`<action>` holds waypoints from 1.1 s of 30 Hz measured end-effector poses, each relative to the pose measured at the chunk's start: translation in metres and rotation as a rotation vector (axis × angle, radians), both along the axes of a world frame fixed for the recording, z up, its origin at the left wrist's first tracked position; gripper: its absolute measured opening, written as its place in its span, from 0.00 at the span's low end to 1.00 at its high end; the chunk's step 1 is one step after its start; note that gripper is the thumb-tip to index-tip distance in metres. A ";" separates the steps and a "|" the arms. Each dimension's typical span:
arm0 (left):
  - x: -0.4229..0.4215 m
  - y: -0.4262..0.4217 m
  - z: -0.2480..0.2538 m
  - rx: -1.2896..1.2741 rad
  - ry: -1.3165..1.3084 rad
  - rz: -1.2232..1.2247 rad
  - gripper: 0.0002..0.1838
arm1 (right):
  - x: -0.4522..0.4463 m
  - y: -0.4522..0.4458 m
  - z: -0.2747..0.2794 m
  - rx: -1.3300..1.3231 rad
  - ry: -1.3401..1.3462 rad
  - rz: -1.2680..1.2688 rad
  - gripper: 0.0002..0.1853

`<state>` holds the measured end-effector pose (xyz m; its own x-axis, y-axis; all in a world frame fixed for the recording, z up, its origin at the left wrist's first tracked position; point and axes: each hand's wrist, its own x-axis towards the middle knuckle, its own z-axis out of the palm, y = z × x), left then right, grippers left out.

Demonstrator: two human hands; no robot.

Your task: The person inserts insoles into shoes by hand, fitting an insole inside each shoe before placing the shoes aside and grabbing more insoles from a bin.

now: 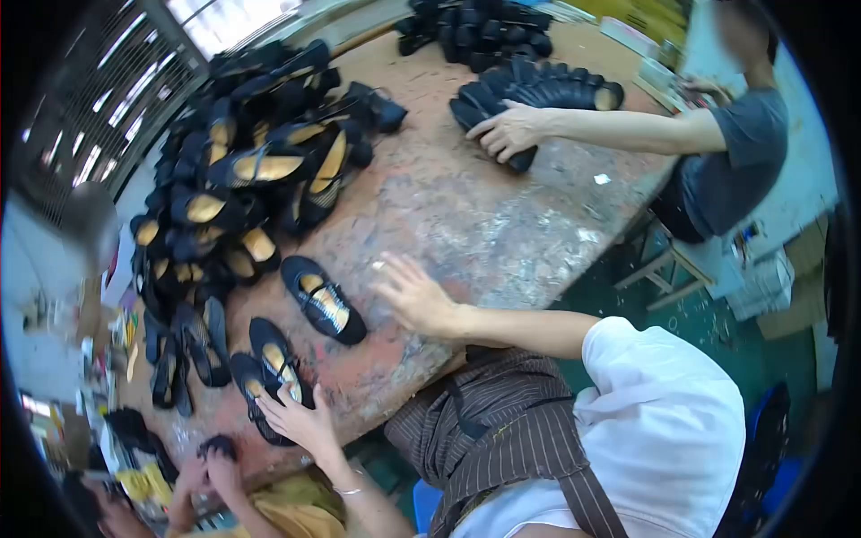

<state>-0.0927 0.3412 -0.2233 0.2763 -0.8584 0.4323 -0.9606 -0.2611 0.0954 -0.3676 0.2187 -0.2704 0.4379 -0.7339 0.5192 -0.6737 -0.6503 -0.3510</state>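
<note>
My left hand (300, 420) lies over the near part of a pair of black shoes (267, 345), fingers stretched out and touching or just above them. Light insoles and straps show on this pair. Farther along the table my right hand (417, 298) is raised, its fingers spread and nothing in them. To the left of that hand, and apart from it, a pair of black shoes (325, 300) rests side by side on the worn tabletop (430, 215). Whether my left fingertips press on the shoe is unclear.
A large heap of black shoes (224, 211) covers the table's far left. Another person's hand (509, 133) rests on a row of black shoes (556, 88) at the back right. At lower left, another person's hands (215, 471) hold a dark item. A wooden stool (673, 273) stands beyond the table edge.
</note>
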 end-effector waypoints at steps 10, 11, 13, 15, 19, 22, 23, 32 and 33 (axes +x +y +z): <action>-0.087 -0.033 -0.071 0.002 0.477 -0.350 0.44 | -0.196 -0.007 -0.025 0.176 0.172 -0.650 0.34; -0.088 -0.033 -0.073 0.003 0.443 -0.328 0.45 | -0.198 -0.008 -0.028 0.171 0.167 -0.653 0.34; -0.087 -0.030 -0.084 0.017 0.375 -0.250 0.48 | -0.192 -0.009 -0.026 0.333 0.134 -0.682 0.35; -0.090 -0.031 -0.088 0.012 0.269 -0.185 0.47 | -0.190 -0.009 -0.017 0.363 0.112 -0.672 0.35; -0.089 -0.025 -0.110 0.092 0.123 -0.096 0.48 | -0.190 -0.014 -0.011 0.443 0.153 -0.660 0.35; -0.070 -0.007 -0.148 0.112 0.002 -0.156 0.45 | -0.190 -0.016 -0.003 0.516 0.207 -0.659 0.35; -0.080 -0.013 -0.137 0.112 0.010 -0.155 0.45 | -0.190 -0.017 0.000 0.534 0.219 -0.672 0.35; -0.123 -0.093 -0.073 0.145 0.006 -0.169 0.43 | -0.191 -0.017 0.004 0.649 0.255 -0.654 0.37; -0.127 -0.100 -0.070 0.145 0.009 -0.170 0.43 | -0.191 -0.018 0.004 0.663 0.238 -0.652 0.37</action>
<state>-0.2198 0.2407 -0.2935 0.1257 -0.9459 0.2992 -0.9912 -0.1072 0.0777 -0.5591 0.2004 -0.2667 -0.1200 -0.9830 -0.1393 -0.9340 0.1593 -0.3198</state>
